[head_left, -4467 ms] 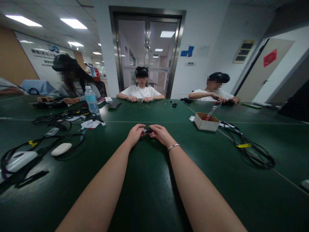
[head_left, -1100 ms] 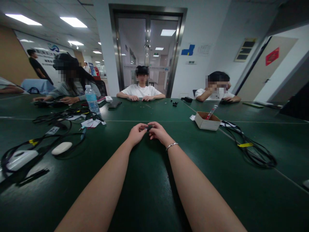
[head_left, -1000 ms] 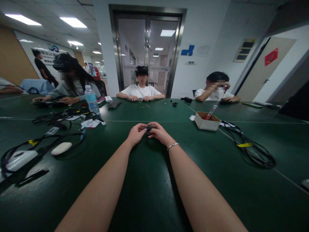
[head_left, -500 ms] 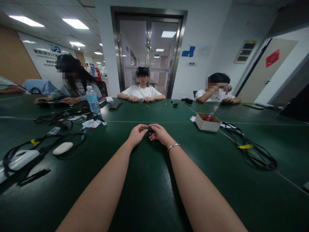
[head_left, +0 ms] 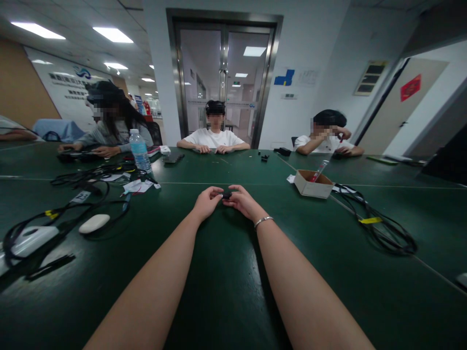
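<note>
Your left hand (head_left: pixel 206 201) and right hand (head_left: pixel 243 201) meet fingertip to fingertip, both pinching a small black part (head_left: pixel 226 195) between them, just above the green table (head_left: pixel 226 291). Cardboard box (head_left: pixel 312 184) sits well off beyond your right hand.

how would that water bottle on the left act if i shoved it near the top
The bottle stands tall and narrow on the table, so it would probably tip rather than slide. It looks like thin clear plastic, likely light. Being round, it may roll toward the cables.
</note>
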Available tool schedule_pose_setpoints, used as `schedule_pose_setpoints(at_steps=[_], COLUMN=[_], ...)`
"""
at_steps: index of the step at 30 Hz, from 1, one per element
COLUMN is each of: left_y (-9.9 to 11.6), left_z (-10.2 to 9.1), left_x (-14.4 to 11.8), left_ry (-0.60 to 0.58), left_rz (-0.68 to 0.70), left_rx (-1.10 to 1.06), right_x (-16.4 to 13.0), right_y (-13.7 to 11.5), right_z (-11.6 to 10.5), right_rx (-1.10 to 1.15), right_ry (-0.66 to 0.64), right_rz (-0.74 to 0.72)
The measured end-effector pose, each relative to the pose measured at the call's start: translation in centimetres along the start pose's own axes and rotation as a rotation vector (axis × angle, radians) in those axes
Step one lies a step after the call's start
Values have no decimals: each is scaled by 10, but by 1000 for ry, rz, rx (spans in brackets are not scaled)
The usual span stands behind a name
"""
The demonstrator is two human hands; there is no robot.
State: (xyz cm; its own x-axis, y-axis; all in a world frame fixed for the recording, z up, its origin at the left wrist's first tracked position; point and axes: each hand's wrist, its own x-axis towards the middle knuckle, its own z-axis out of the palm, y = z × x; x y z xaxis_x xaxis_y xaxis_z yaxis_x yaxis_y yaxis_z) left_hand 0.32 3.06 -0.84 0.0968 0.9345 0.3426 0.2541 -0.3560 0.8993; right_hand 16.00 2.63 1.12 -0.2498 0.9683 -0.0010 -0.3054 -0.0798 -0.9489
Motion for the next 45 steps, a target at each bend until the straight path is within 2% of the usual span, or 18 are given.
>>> schedule_pose_setpoints(at_steps=[6, 9, 12, 16, 22, 26, 32, 37, 45], left_y=[1, 5, 9, 11, 8, 7, 7, 9, 7], left_z=[0, 0, 0, 0, 0, 0, -1, -1, -1], left_x=[0, -1, -2, -2, -1, 0, 0, 0, 0], left_ry=[10, 26, 52, 76, 93, 93, 106, 108, 97], left_rz=[0, 5, 5, -3, 5, 3, 2, -8, 10], left_rx=[6, 12, 7, 6, -8, -8, -9, -9, -26], right_x=[0, -3, -4, -4, -3, -3, -3, -1, -3], right_y=[-1, -4, -6, -7, -6, -6, -6, -4, -6], right_z=[0, -1, -1, 1, 2, 3, 1, -2, 2], right_rx=[-93, -30, -10, -110, -147, -237, -239, -186, -227], right_ry=[-20, -53, -26, -27, -29, -40, -42, -60, -55], right_rz=[50, 37, 58, 95, 110, 72, 118, 55, 124])
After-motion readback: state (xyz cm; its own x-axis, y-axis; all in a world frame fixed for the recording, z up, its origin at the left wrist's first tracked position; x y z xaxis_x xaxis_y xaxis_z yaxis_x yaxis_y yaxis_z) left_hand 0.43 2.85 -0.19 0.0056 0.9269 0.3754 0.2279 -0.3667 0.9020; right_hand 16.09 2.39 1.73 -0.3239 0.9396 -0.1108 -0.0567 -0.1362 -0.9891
